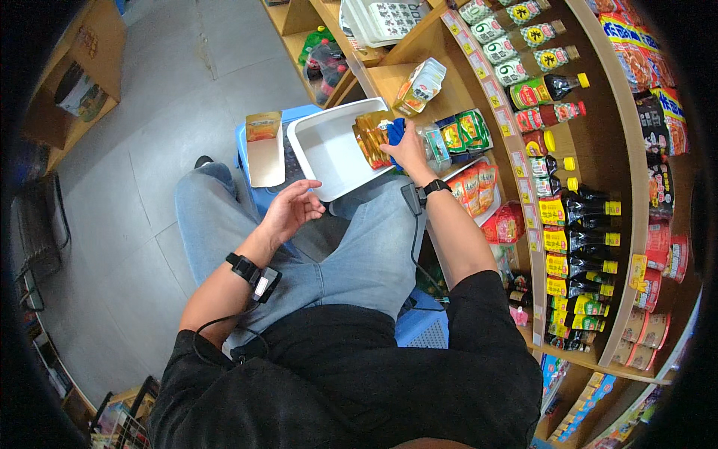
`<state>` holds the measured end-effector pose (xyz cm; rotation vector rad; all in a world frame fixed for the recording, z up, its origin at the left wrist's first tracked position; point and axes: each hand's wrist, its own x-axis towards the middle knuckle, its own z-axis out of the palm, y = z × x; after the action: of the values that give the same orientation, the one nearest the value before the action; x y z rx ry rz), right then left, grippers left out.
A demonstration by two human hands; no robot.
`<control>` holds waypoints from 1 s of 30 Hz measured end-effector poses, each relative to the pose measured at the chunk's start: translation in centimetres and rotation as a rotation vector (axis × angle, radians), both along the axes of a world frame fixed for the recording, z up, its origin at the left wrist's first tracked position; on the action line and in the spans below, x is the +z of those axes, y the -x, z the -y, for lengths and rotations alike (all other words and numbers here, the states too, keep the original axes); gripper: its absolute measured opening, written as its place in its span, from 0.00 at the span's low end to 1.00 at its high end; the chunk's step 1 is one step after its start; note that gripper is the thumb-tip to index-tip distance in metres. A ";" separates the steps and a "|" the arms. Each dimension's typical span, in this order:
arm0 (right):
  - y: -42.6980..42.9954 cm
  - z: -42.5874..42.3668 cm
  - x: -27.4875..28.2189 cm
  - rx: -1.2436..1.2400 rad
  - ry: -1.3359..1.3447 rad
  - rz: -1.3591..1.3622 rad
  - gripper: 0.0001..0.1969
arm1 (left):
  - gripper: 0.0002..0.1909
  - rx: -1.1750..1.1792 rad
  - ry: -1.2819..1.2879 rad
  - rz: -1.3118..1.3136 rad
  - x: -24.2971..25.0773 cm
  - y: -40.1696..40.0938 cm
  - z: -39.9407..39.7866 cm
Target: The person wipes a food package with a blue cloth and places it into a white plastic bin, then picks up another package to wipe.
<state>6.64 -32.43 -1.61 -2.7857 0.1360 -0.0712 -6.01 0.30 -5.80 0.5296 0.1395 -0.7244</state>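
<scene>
My right hand (410, 150) grips a bunched blue cloth (396, 132) at the right end of a white plastic tray (328, 147). Beside the cloth, at that end of the tray, is a row of gold sachets (370, 134); the thumb reaches toward them. My left hand (291, 209) is raised by the tray's near left corner, fingers apart and holding nothing. An opened cardboard box (265, 154) lies left of the tray. Both rest on a blue plastic stool (242, 154) before my knees.
On the low shelf at right stand a box of sachets (420, 87), a clear container (436, 149), green packets (468, 132) and a tray of orange-red packets (474, 188). Sauce bottles (578, 210) line the shelf above. Dark cables (415, 241) hang from both wrists.
</scene>
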 end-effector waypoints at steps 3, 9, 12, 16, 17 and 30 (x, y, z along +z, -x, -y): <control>-0.3 0.2 -0.9 0.010 0.034 -0.048 0.41 | 0.19 0.020 -0.028 -0.012 0.2 0.0 0.1; -0.3 1.1 -1.5 -0.003 -0.079 0.097 0.40 | 0.19 -0.002 -0.016 0.025 0.0 0.0 0.0; 0.3 2.8 -1.4 -0.104 -0.326 0.215 0.32 | 0.18 0.009 -0.013 0.007 -0.2 -0.1 0.1; 3.7 2.3 0.7 -0.346 -1.050 0.031 0.15 | 0.16 0.063 -0.090 0.052 0.2 -0.3 -0.5; 5.0 2.0 1.1 -0.359 -1.240 -0.024 0.19 | 0.16 0.069 -0.102 0.050 0.6 -0.4 -0.7; 11.7 1.6 -0.6 -0.136 -2.032 -0.056 0.26 | 0.09 0.761 -0.646 0.079 2.9 -8.2 -6.7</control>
<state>-5.02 -34.01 -2.22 -0.7486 0.2186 0.0838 2.22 7.03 -2.86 1.0388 0.4799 0.1091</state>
